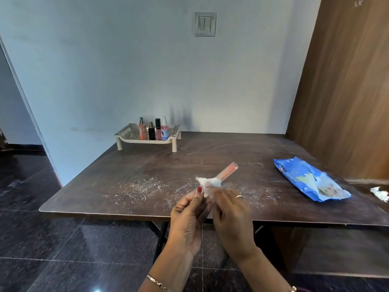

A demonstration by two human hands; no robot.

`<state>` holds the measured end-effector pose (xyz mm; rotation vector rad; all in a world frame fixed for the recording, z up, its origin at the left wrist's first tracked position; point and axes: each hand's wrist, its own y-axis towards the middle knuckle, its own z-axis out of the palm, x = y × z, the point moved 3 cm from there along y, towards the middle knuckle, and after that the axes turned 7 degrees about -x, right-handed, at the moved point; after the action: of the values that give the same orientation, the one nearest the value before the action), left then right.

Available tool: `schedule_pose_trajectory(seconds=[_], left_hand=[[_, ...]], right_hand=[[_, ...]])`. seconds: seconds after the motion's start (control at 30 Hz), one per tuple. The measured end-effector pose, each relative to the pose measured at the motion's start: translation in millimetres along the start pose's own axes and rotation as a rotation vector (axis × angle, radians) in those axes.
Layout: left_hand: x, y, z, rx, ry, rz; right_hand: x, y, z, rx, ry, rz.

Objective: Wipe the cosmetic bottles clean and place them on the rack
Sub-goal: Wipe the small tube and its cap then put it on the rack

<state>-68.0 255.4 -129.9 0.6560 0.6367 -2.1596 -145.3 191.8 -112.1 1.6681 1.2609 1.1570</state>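
Both hands point(210, 216) pinch white wipe point(208, 185) | wipe hides lower end of orange tube point(228, 171)

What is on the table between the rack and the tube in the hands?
Head view: between the rack and the tube, only tabletop with faint smears; no object stands there.
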Motion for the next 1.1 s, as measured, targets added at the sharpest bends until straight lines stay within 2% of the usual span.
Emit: schedule_pose_trajectory(seconds=[0.1,0.17,0.27,0.4,0.47,0.67,0.83,0.93,1.1], left_hand=[[0,0,0,-0.004,-0.006,-0.028],[-3,-2,1,0.009,-0.001,-0.029],[-4,-2,3,0.029,0.018,-0.028],[0,-2,3,0.026,0.031,-0.042],[2,-2,5,0.029,0.016,-0.061],[9,0,6,0.016,-0.037,-0.130],[13,2,8,0.014,-0.051,-0.156],[11,1,11,0.045,-0.086,-0.178],[13,-4,12,0.057,-0.067,-0.203]], right_hand=[[0,6,-2,0.036,-0.013,-0.053],[-7,17,-6,-0.003,-0.064,-0.067],[-28,38,-14,-0.133,-0.139,0.013],[-40,48,-16,-0.183,-0.164,0.063],[-32,41,-13,-0.170,-0.176,0.040],[2,5,-6,0.025,-0.033,-0.011],[0,19,-10,0.047,-0.047,-0.165],[-9,43,-15,-0.023,-0.117,-0.196],[-27,76,-18,-0.132,-0.076,-0.021]])
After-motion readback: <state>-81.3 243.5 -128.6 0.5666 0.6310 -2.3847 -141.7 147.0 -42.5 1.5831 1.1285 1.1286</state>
